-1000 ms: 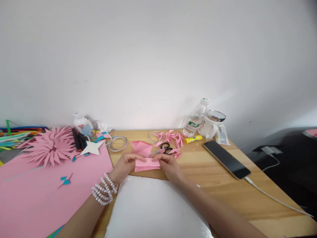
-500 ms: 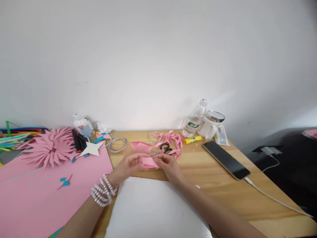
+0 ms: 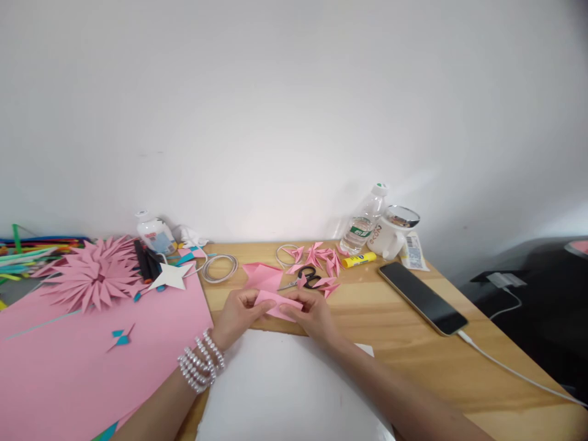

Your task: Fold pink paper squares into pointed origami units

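Note:
Both my hands meet over the wooden table (image 3: 413, 349) on a small folded pink paper (image 3: 277, 304). My left hand (image 3: 239, 315), with pearl bracelets (image 3: 201, 362) on its wrist, pinches the paper's left end. My right hand (image 3: 311, 315) pinches its right end from the near side. The paper is folded into a narrow slanted strip just above the table. Right behind it lie another loose pink paper (image 3: 263, 274) and black-handled scissors (image 3: 304, 278).
A white sheet (image 3: 285, 392) lies under my forearms, a big pink sheet (image 3: 68, 355) to the left with a pink paper flower (image 3: 92, 272). Small folded pink pieces (image 3: 319, 257), a yellow glue stick (image 3: 358, 260), water bottle (image 3: 364, 220), white mug (image 3: 390, 233) and cabled phone (image 3: 422, 297) sit to the right.
The pink paper went from a flat wide rectangle to a narrower folded strip. Both hands slid slightly nearer to me while folding it.

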